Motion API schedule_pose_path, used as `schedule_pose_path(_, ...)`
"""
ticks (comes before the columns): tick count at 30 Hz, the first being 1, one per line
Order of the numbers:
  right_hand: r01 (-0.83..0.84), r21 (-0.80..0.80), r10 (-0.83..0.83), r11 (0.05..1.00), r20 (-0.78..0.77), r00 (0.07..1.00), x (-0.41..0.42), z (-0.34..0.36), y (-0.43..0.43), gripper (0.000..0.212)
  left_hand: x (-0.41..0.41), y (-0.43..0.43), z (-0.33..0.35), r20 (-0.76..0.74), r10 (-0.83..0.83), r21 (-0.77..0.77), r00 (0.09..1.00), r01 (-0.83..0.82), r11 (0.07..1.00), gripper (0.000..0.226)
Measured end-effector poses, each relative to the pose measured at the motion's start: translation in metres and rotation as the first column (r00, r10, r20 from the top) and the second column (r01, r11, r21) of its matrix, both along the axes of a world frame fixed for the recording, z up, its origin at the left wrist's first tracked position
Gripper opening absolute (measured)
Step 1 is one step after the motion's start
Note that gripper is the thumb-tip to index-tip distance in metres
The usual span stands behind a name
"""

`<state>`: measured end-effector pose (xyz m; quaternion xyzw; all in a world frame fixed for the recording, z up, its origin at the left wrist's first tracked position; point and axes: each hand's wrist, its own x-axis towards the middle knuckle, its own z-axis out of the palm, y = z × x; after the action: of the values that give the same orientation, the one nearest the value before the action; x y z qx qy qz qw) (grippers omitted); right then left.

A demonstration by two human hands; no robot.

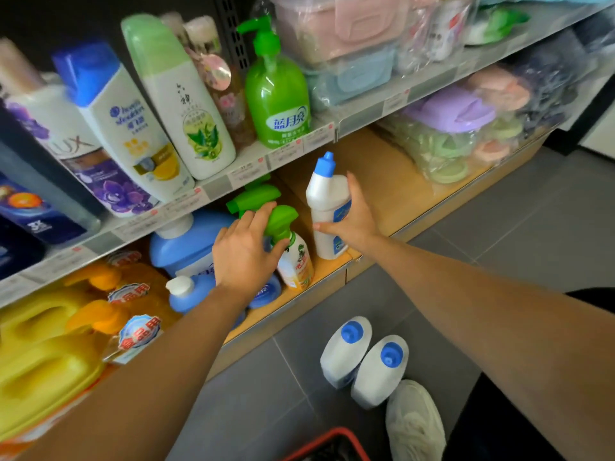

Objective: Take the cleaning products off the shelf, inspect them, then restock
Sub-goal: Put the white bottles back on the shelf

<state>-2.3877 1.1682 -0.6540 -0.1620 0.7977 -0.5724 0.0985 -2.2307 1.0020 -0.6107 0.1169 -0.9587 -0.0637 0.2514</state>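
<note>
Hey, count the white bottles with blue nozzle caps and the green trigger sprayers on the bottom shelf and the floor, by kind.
White bottles with blue nozzle caps: 3, one on the shelf gripped by the right hand, two on the floor
Green trigger sprayers: 2, one gripped by the left hand, one behind it
Total: 5
</note>
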Motion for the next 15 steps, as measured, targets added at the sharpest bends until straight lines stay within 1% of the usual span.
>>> schedule_pose_path(5, 0.068, 0.121, -0.043, 0.99, -0.198, 0.979, -0.006, -0.007, -0.017, 0.123, 0.006, -0.008, -0.004, -0.053, -0.002, 0.008, 0.999, 0.002, 1.0, 0.067)
schedule_pose_path(8, 0.111, 0.128, -0.07, 0.986, -0.288, 0.955, -0.005, -0.011, -0.028, 0.119, 0.006, -0.01, -0.007, -0.061, -0.008, 0.004, 0.998, 0.008, 1.0, 0.067)
schedule_pose_path(11, 0.142, 0.132, -0.095, 0.981, -0.315, 0.944, -0.013, -0.01, -0.035, 0.12, 0.006, -0.012, -0.007, -0.058, -0.019, 0.008, 0.998, 0.019, 1.0, 0.067)
schedule_pose_path(15, 0.141, 0.116, -0.102, 0.983, -0.29, 0.952, -0.026, -0.01, -0.046, 0.119, 0.006, -0.013, -0.007, -0.061, -0.032, 0.022, 0.998, 0.034, 0.999, 0.067)
